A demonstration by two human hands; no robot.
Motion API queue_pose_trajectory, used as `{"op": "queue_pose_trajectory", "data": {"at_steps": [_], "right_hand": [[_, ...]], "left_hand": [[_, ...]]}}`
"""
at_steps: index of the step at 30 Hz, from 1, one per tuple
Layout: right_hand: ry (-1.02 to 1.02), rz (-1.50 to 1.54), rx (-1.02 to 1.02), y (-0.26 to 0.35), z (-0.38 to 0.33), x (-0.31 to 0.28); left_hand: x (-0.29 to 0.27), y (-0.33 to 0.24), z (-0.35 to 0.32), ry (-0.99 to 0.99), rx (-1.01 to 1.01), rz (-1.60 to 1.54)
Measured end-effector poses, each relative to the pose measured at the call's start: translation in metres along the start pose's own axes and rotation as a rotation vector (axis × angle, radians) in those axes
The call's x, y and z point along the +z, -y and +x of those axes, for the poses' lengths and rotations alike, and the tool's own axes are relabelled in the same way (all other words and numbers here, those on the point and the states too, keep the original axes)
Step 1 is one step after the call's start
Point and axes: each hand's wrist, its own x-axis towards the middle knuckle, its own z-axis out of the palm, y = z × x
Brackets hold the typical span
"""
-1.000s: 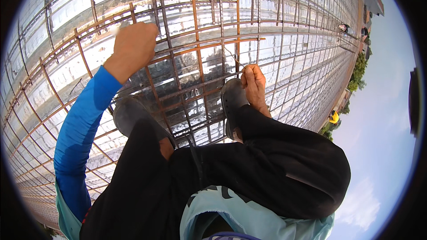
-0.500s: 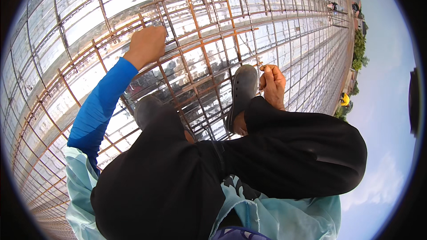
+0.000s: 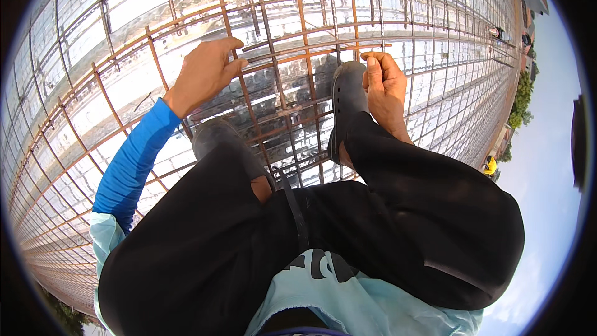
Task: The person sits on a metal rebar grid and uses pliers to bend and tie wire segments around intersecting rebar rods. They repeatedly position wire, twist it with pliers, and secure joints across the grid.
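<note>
My left hand (image 3: 208,74) reaches over a mesh of rusty reinforcing bars (image 3: 253,109), thumb and forefinger stretched apart at a bar crossing. Nothing shows in its grasp; its other fingers are partly hidden. At the toe of my right shoe (image 3: 349,90), my right hand (image 3: 387,90) is closed, with thumb and fingers pinched together. Whatever it pinches is too small to name. Several brown bars cross between the two hands, their ends lying past my fingers. My left shoe (image 3: 217,137) rests on the mesh below my left hand.
Shiny silvery decking (image 3: 140,0) lies beneath the bars, with gaps between them. The grid stretches far to the left and right. Far off at the right edge are a person in yellow (image 3: 490,165) and trees (image 3: 522,99).
My left hand has gone from a closed fist to spread thumb and forefinger. My right hand, still pinched, has moved forward from beside the shoe to its toe. The view has shifted slightly.
</note>
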Motion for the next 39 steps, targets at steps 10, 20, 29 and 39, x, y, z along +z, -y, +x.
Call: {"op": "queue_pose_trajectory", "data": {"at_steps": [10, 20, 29, 39], "right_hand": [[0.06, -0.352, -0.215, -0.001, 0.024, -0.025], [-0.012, -0.925, -0.701, -0.015, 0.122, -0.163], [0.119, -0.93, -0.943, -0.074, 0.224, -0.173], [0.353, -0.792, -0.904, -0.062, 0.259, -0.128]], "left_hand": [[-0.11, -0.082, 0.038, 0.395, 0.328, 0.426], [0.059, -0.128, 0.166, 0.115, 0.381, 0.168], [0.194, -0.205, 0.143, -0.104, -0.547, -0.936], [0.21, -0.22, 0.179, -0.305, -0.938, -1.418]]}}
